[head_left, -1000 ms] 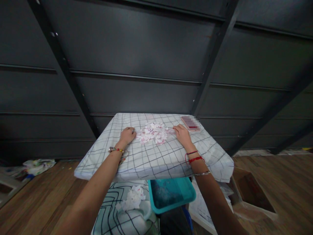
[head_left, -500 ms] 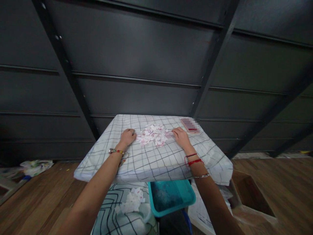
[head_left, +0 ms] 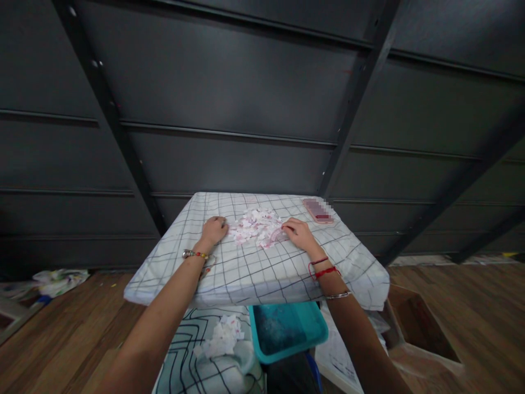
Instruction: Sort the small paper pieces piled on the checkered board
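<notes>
A loose heap of small white scraps with pink marks (head_left: 257, 225), perhaps paper or labels, lies on the white checked tablecloth (head_left: 246, 273). At the heap's left edge rests my left hand (head_left: 214, 230), its fingers curled and thumb towards the scraps; whatever it may hold is too small to make out. My right hand (head_left: 300, 235) touches the right edge with thumb and fingertips pinched together. What lies between those fingertips cannot be made out. A second clump of similar white scraps (head_left: 225, 336) sits lower down, on patterned cloth below the table's front edge.
A phone in a pink case (head_left: 318, 210) lies at the table's back right. Below the front edge is a teal plastic basin (head_left: 289, 328). An open cardboard box (head_left: 422, 323) stands on the wooden floor at right. Dark panels (head_left: 238, 93) rise behind the table.
My right hand has moved a little left, from just beside the heap onto its right edge. The scraps there have shifted slightly. My left hand stays in place.
</notes>
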The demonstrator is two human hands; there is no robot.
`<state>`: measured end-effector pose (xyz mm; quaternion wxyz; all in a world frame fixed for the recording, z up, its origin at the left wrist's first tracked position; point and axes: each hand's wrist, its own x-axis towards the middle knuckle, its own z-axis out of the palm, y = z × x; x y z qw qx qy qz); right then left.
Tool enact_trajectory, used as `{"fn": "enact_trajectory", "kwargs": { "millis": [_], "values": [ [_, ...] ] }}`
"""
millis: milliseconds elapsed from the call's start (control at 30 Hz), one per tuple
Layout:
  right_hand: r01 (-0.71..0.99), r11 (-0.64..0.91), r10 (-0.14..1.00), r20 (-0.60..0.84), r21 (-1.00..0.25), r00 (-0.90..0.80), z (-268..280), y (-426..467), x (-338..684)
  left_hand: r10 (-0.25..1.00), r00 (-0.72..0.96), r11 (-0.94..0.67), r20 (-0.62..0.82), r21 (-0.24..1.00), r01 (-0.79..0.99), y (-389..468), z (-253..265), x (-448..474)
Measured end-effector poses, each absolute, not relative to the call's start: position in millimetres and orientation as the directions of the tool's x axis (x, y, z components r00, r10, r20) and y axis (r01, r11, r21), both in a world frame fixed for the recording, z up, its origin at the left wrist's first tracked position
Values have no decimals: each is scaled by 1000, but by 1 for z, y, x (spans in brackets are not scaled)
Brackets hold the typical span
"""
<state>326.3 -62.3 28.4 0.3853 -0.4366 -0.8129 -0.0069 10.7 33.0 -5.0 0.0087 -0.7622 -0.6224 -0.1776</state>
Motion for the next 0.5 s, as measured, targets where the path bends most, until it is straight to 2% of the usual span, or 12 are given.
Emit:
{"fn": "enact_trajectory", "kwargs": {
  "millis": [100, 300, 500],
  "values": [
    [698, 624, 703, 644, -352, -303, 30, -64, 324, 943, 170, -232, 286, 201, 952, 32, -5, 11],
    [675, 645, 719, 583, -357, -379, 30, -66, 319, 944, 164, -223, 287, 189, 956, 29, -1, 12],
    [661, 651, 687, 661, -374, -303, 32, -67, 317, 945, 165, -225, 283, 197, 954, 30, -1, 12]
  ]
}}
